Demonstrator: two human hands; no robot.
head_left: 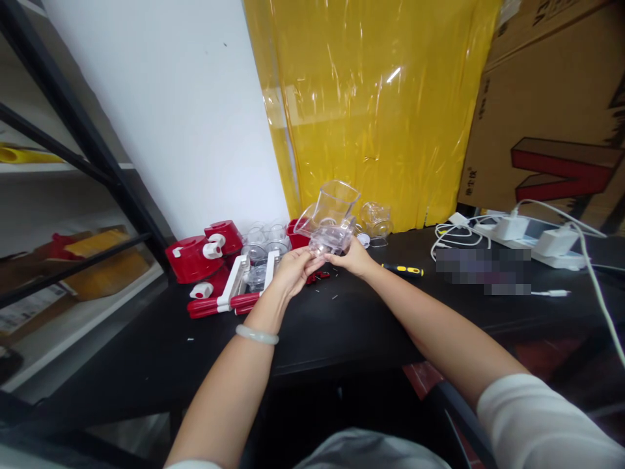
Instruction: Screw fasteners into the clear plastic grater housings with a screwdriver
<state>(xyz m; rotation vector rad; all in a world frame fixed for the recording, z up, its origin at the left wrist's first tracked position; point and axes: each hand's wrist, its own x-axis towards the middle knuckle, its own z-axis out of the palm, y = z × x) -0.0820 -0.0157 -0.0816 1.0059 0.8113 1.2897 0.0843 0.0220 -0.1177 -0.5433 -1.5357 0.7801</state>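
Both hands hold a clear plastic container (pixel 336 203) with a wide, flared mouth, tilted above the black table. My left hand (pixel 297 268) grips its lower end from the left, fingers closed on it. From the right, my right hand (pixel 355 259) is closed round the same end, thumb toward me. Just left of the hands lie red-and-white handled parts (pixel 234 293) and red rounded housings (pixel 188 259) with white knobs. Clear plastic cups (pixel 263 238) stand behind them. Small dark red pieces (pixel 318 277) lie below the hands.
On the black table (pixel 336 332) a yellow-and-black screwdriver (pixel 403 270) lies to the right. A white power strip (pixel 532 244) with plugs and cables is farther right. More clear parts (pixel 375 221) stand by the yellow plastic sheet (pixel 371 117). A black-framed shelf (pixel 97 163) borders the left.
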